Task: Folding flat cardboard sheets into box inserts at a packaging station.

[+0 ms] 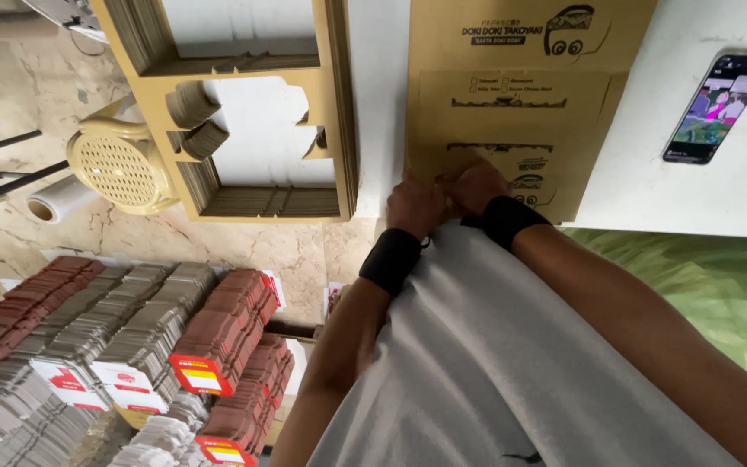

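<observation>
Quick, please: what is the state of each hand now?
Left hand: closed, gripping the near edge of the flat cardboard box sheet.
Right hand: closed on the same edge.

Two hands at the near edge, the left hand [414,207] and the right hand [475,186], each above one black wristband, so two wristbands. One flat printed cardboard sheet [520,95] under them on the worktop [719,190]. One phone [719,108]. One stack of die-cut cardboard blanks [244,112]. One cream plastic stool [118,164], one roll of clear film [58,201]. Folded carton bundles [131,346] below: too many to count.
</observation>
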